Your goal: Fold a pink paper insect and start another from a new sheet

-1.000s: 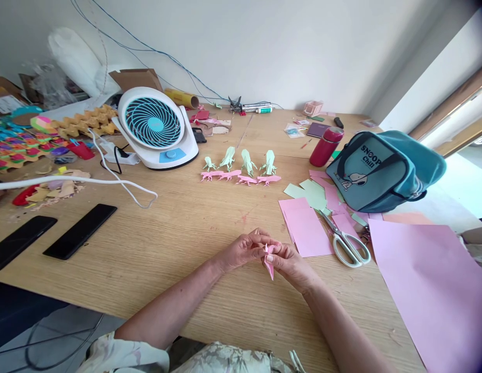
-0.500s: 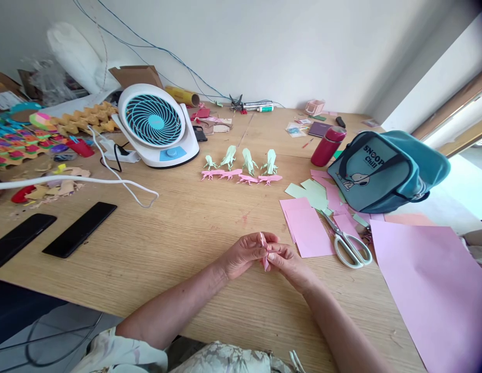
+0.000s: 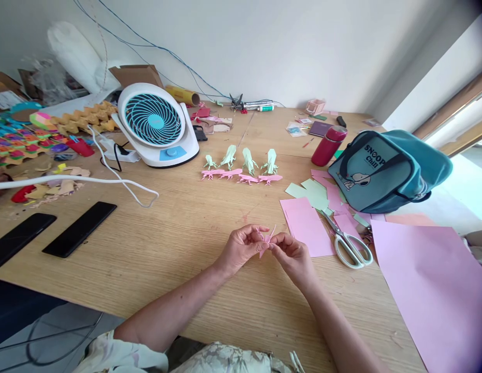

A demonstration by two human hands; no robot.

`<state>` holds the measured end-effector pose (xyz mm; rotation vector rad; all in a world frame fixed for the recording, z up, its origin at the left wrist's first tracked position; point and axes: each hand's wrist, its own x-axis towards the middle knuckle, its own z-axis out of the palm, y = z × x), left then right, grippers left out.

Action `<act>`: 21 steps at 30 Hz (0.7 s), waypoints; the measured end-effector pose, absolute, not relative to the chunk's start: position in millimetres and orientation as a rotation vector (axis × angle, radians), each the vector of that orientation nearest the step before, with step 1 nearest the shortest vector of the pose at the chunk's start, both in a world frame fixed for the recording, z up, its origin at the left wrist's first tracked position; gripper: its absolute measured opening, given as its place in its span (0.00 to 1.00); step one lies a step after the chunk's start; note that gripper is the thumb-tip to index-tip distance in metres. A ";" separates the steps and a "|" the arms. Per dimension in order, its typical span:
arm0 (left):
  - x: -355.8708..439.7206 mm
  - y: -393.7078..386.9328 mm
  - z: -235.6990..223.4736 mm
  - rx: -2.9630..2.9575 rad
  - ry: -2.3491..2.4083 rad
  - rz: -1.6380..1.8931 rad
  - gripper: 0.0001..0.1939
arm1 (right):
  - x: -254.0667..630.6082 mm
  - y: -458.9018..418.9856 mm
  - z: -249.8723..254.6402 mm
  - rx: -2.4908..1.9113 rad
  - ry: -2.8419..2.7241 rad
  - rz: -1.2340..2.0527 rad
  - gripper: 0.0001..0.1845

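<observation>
The left hand and right hand are nearly closed, each pinching a small pink folded-paper piece between thumb and fingers. Half a second ago it was more hidden among bunched fingers; now the hands sit slightly further apart and its thin points splay upward, leaving more of its folds exposed. It is held just above the pale wood-grain worktop.

Beyond the hands stand a row of pale green paper figures and, just nearer, pink paper figures. Right of the hands lie stacked pink paper rectangles, white-handled scissors and a large pink sheet. Far left are two black phones; beyond them, a white-and-blue fan faces the room before a plain pale wall.
</observation>
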<state>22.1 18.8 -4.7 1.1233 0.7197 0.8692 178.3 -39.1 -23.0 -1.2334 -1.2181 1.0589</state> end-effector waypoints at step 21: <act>23.0 17.0 -10.3 1.147 0.661 0.906 0.14 | 164.5 -50.0 -7.8 -1.354 -1.352 0.614 0.08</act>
